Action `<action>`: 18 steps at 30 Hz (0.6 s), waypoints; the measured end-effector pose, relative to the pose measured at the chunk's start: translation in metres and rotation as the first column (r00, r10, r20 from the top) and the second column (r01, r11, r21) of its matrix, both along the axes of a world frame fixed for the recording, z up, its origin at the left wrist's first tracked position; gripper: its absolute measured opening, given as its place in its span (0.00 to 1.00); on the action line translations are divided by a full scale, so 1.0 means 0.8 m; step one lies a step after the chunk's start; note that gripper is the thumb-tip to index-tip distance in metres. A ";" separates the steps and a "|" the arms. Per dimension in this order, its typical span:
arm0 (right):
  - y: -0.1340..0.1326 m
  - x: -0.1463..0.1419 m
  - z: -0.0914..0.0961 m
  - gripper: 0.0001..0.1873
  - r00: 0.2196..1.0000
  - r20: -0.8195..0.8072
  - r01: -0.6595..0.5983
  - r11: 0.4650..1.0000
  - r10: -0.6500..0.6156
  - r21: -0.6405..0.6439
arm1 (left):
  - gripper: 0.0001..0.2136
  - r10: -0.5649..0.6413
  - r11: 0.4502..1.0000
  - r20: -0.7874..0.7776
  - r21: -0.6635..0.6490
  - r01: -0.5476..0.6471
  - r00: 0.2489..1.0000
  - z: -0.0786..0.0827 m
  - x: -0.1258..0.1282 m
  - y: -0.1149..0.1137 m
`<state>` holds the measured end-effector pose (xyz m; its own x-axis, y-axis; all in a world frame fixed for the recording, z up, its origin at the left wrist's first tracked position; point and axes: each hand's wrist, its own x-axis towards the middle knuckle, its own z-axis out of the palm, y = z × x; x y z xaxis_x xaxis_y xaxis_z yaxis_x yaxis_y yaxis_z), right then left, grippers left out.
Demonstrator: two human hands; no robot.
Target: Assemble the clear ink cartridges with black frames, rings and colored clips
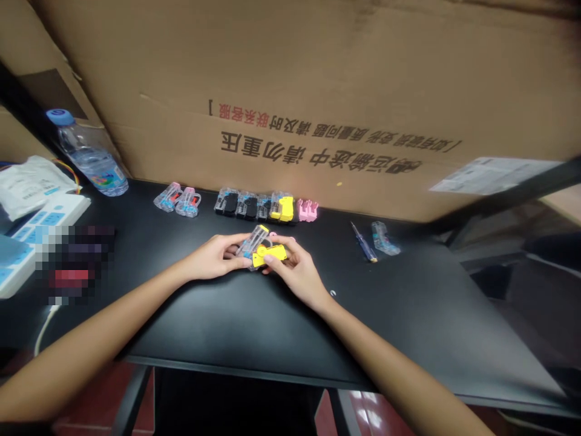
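Above the middle of the black table (pixel 218 327), my two hands meet. My left hand (pixel 218 255) pinches a small clear plastic piece (pixel 250 241) with a yellow top end, which stands tilted. Thumb and fingers of my right hand (pixel 297 266) close on a flat yellow plastic piece (pixel 267 255) with a round boss. The yellow piece lies against the clear one; whether they are joined I cannot tell. Bits of pink show behind them, partly hidden by my right fingers.
Behind lie pink-tipped clear pieces (pixel 187 203), black-and-clear pieces (pixel 247 206), a yellow-and-clear piece (pixel 282 208) and pink parts (pixel 308 210). A screwdriver (pixel 363 242) and an angled clear piece (pixel 385 239) are right. Left stand a bottle (pixel 93 154) and power strip (pixel 45 242). Cardboard (pixel 318 79) walls the back.
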<state>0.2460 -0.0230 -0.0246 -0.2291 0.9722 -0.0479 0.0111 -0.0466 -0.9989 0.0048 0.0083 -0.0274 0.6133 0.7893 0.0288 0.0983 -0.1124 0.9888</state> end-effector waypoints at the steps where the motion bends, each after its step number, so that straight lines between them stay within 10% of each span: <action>1: 0.000 0.001 0.001 0.27 1.000 -0.009 0.002 1.000 -0.002 -0.005 | 0.36 0.009 1.000 0.006 0.028 -0.009 1.000 0.002 -0.001 -0.001; 5: 0.003 0.005 0.007 0.26 0.990 -0.138 -0.005 0.994 -0.010 -0.108 | 0.28 0.024 0.971 0.009 0.238 -0.025 1.000 0.012 -0.007 -0.004; 13: -0.005 0.003 0.017 0.25 0.960 -0.256 -0.191 0.938 0.116 -0.291 | 0.21 0.144 0.727 -0.233 0.684 0.057 0.962 0.009 -0.001 -0.008; 18: -0.007 -0.003 0.017 0.29 0.945 -0.258 -0.239 0.964 0.203 -0.119 | 0.12 0.296 0.812 -0.155 0.560 -0.163 0.942 0.015 0.011 -0.014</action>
<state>0.2437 -0.0283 -0.0109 -0.4599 0.8820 -0.1027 -0.2029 -0.2170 -0.9548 0.0132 -0.0026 -0.0156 0.4577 0.8082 0.3706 0.3998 -0.5594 0.7261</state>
